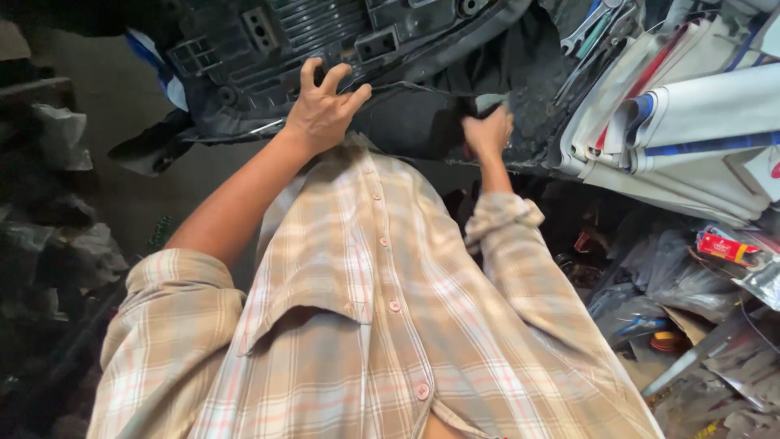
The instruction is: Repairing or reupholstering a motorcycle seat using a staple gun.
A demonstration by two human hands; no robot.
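Note:
My left hand [322, 110] rests with fingers spread on the edge of a large black plastic vehicle panel [268, 41] with ribs and square openings. My right hand [489, 132] is closed on something small and pale at the panel's lower right edge; what it grips is mostly hidden by the fingers. My plaid beige shirt [374, 325] fills the lower middle of the view and hides what lies below the hands.
Rolled white sheets with blue and red stripes [691, 122] are stacked at the right, with wrenches [593, 28] above them. Plastic bags, a red packet [725, 246] and scraps clutter the lower right. Dark junk lines the left side; a grey floor [122, 106] shows between.

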